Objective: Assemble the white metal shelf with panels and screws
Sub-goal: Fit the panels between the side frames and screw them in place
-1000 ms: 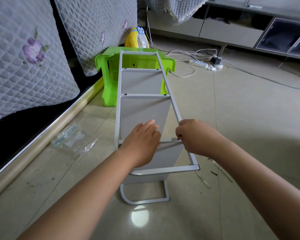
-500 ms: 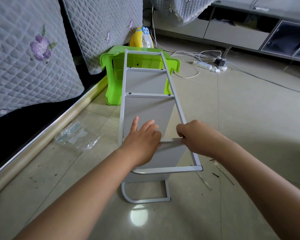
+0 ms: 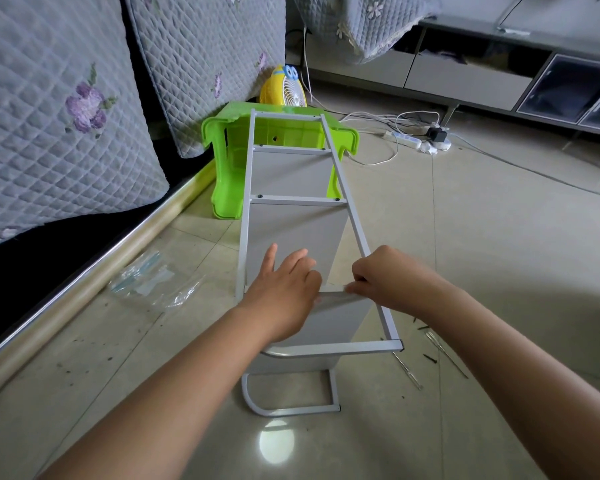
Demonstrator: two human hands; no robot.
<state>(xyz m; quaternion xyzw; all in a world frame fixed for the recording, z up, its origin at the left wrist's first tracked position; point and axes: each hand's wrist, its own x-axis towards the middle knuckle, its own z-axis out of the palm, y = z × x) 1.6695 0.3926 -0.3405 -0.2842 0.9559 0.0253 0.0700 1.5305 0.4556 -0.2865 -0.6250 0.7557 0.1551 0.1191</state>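
Shelf [image 3: 293, 216] lies on its side on the floor, far end propped on a green stool [image 3: 222, 188]. Two far panels look screwed in. My left hand [image 3: 284, 292] rests flat on the near panel [image 3: 340, 318]; my right hand [image 3: 383, 278] pinches its edge at the rail. I judge this panel not yet fastened; loose screws [image 3: 430, 357] wait at right.

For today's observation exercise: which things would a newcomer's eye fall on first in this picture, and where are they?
The white shelf frame lies lengthwise mid-floor, both hands at its near crossbar: left hand on a panel, right hand pinching the rail. Behind it, a bright green stool and yellow fan.
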